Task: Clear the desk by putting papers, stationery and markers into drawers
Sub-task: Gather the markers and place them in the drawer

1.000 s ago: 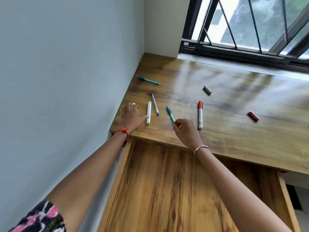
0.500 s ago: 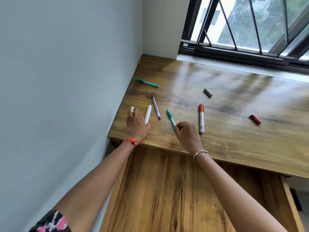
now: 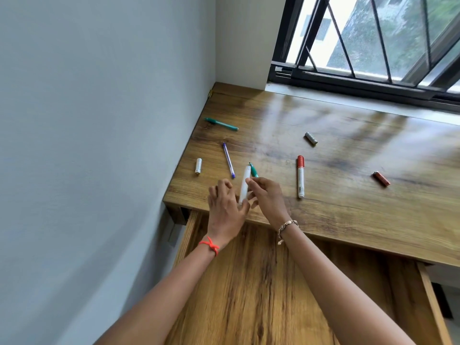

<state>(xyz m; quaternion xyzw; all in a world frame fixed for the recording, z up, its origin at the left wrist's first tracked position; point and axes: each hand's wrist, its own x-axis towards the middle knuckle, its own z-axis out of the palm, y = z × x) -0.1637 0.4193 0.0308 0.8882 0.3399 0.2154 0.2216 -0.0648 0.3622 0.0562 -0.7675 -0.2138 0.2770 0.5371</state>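
White marker (image 3: pixel 245 184) was raised just above the desk's (image 3: pixel 348 200) front edge, pinched in your left hand (image 3: pixel 225 207); your right hand (image 3: pixel 267 197) clasped a green pen (image 3: pixel 254 170). You were gathering; next, both probably needed lowering into the open drawer (image 3: pixel 249 282).

Left hand (image 3: pixel 225 207) grips white marker (image 3: pixel 245 181); right hand (image 3: pixel 267 197) holds green marker (image 3: pixel 254 171), above desk (image 3: pixel 348 195) edge. Open drawer (image 3: pixel 249 295) below.

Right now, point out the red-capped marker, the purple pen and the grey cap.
red-capped marker (image 3: pixel 300 179): head view, middle of its white barrel.
purple pen (image 3: pixel 228 160): head view, middle of its shaft.
grey cap (image 3: pixel 311 138): head view, its middle.
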